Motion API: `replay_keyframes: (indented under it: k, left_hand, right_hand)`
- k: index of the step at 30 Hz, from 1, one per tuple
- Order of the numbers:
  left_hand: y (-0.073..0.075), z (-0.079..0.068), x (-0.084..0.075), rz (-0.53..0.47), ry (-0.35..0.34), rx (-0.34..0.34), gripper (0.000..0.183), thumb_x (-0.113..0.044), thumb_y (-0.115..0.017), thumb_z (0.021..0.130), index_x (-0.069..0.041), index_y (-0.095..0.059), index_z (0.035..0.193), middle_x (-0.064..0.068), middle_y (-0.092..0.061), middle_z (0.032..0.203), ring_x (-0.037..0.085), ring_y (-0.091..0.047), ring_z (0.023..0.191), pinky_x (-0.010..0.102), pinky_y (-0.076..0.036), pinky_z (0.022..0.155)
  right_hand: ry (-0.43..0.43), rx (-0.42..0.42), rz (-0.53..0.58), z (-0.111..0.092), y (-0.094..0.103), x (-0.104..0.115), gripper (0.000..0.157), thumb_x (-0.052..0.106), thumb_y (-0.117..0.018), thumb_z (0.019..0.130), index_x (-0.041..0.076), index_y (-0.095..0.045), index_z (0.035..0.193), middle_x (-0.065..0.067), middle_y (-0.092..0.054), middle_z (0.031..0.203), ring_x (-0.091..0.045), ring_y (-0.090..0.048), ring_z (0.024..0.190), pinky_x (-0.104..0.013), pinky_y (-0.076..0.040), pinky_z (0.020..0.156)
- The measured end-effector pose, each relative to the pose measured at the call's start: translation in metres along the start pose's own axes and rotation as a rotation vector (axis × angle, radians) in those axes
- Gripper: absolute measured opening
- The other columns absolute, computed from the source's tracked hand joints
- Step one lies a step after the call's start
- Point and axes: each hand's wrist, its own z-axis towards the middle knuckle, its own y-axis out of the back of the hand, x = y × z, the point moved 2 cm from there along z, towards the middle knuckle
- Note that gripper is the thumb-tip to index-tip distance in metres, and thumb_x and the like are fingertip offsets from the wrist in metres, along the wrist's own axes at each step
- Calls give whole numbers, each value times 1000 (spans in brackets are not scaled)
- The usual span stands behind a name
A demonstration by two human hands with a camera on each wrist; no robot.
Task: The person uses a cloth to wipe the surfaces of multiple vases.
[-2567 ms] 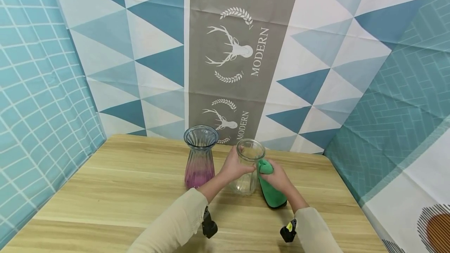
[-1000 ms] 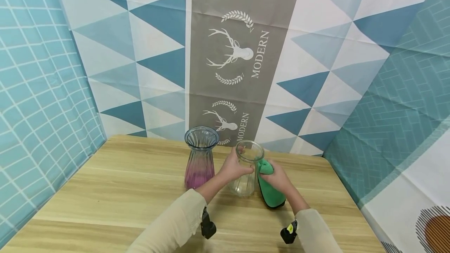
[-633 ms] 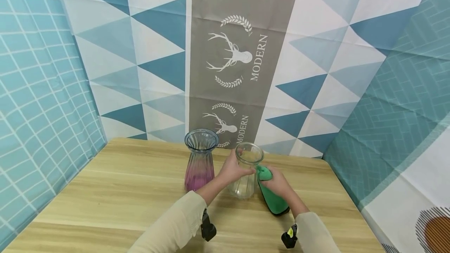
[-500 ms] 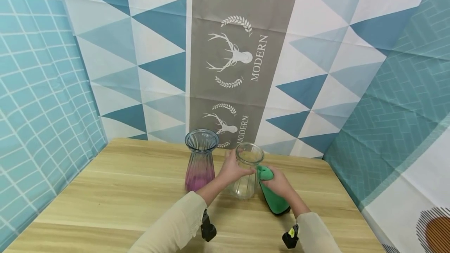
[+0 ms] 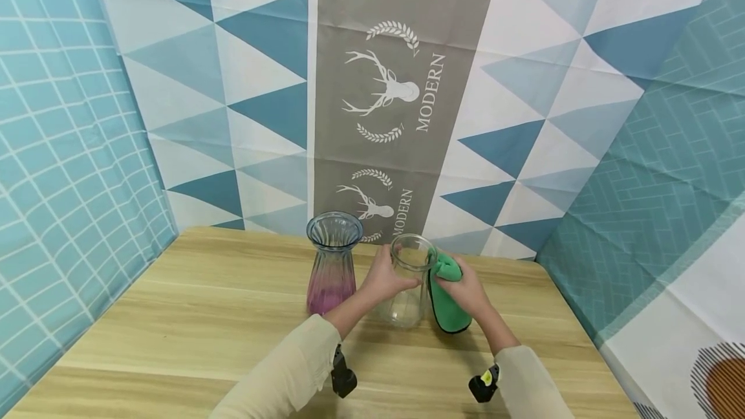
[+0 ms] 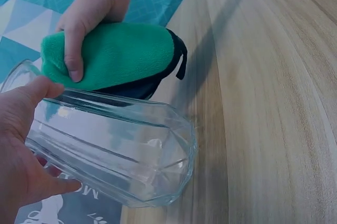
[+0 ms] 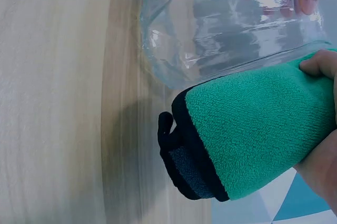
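Observation:
A clear glass vase (image 5: 405,306) stands upright on the wooden table, its ribbed sides showing in the left wrist view. My left hand (image 5: 387,279) grips it below the rim, thumb on the near side and fingers behind. On the vase's right, my right hand (image 5: 467,288) holds a folded green cloth (image 7: 253,129) with a dark edging and a small black loop. The cloth's top lies right at the vase's rim, and its lower end hangs beside the glass. In the right wrist view the thumb presses on the green pile.
A second vase (image 5: 330,277), blue at the rim and pink toward the base, stands just left of my left hand. Behind the wooden table (image 5: 192,315) hangs a patterned cloth (image 5: 262,115) with triangles and deer heads. Blue tiled sheeting (image 5: 64,115) covers the left side.
My right hand has moved slightly up and right, bringing the green cloth higher along the vase, to its rim. My left hand keeps its grip, and the clear vase stays in place.

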Motion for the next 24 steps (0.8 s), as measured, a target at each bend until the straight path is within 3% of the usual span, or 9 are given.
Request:
replay_keyframes:
  k: [12, 16, 19, 24]
  left_hand:
    - [2, 2, -1, -44, -39, 20, 70, -18, -81, 66, 5, -43, 121, 21, -47, 120, 35, -49, 117, 44, -44, 101]
    - [2, 2, 0, -35, -43, 15, 68, -17, -81, 66, 4, -44, 119, 20, -47, 120, 34, -49, 117, 44, -44, 101]
    - [1, 2, 2, -31, -50, 12, 68, -16, -81, 65, 3, -44, 119, 19, -47, 121, 35, -49, 118, 44, -44, 102]
    - [0, 3, 2, -59, -37, 21, 70, -15, -80, 66, 4, -44, 122, 20, -46, 124, 34, -47, 121, 43, -42, 103]
  right_hand:
    - [28, 25, -24, 7, -5, 0, 57, 11, -68, 84, 7, -47, 136, -20, -53, 132, -37, -54, 114, -50, -48, 86]
    - [38, 41, -13, 7, -9, -3, 41, 9, -68, 84, 3, -56, 123, -19, -62, 112, -29, -59, 96, -40, -50, 76]
    - [32, 61, -16, 6, -12, -8, 31, 6, -67, 83, 2, -59, 113, -16, -63, 100, -22, -55, 85, -33, -47, 70]
    - [-19, 87, -44, 5, -18, -17, 42, 5, -67, 82, 6, -56, 122, -15, -61, 112, -25, -57, 96, -36, -49, 74]
